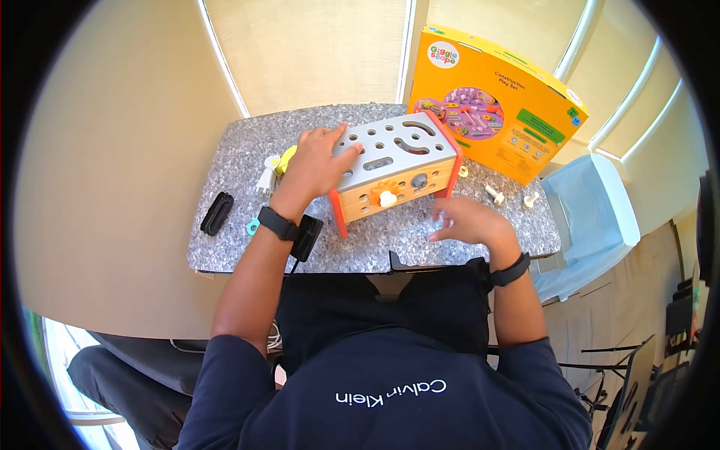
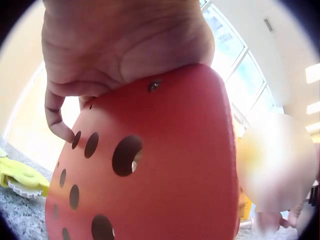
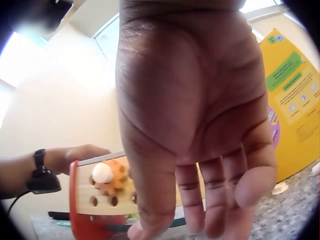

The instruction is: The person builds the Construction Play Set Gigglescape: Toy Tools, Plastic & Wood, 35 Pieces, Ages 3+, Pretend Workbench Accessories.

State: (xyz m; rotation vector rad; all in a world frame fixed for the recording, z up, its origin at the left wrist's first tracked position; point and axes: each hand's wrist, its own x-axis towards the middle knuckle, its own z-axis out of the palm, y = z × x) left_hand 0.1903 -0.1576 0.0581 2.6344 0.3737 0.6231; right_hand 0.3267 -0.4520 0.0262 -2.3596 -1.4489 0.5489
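A toy workbench (image 1: pixel 390 161) with a grey holed top, wooden front and red ends stands on the granite-patterned table (image 1: pixel 247 146). My left hand (image 1: pixel 321 161) rests across its left end, thumb and forefinger spread over the top. In the left wrist view the palm lies on the upper edge of the red end panel (image 2: pixel 185 150), one fingertip by a hole. An orange gear (image 1: pixel 385 188) with a white bolt (image 1: pixel 388 199) and a grey round piece (image 1: pixel 419 181) sit on the front. My right hand (image 1: pixel 472 221), fingers loosely bent and holding nothing, hovers by the front right leg.
Behind stands a yellow play-set box (image 1: pixel 540 90). Two white bolts (image 1: pixel 494 195) and a small yellow piece (image 1: pixel 463 172) lie on the right. Left are a white piece (image 1: pixel 267 178), a lime-green one (image 1: pixel 286 159), a teal ring (image 1: pixel 253 226) and a black object (image 1: pixel 217 214). A blue-covered chair (image 1: pixel 596 202) adjoins the table.
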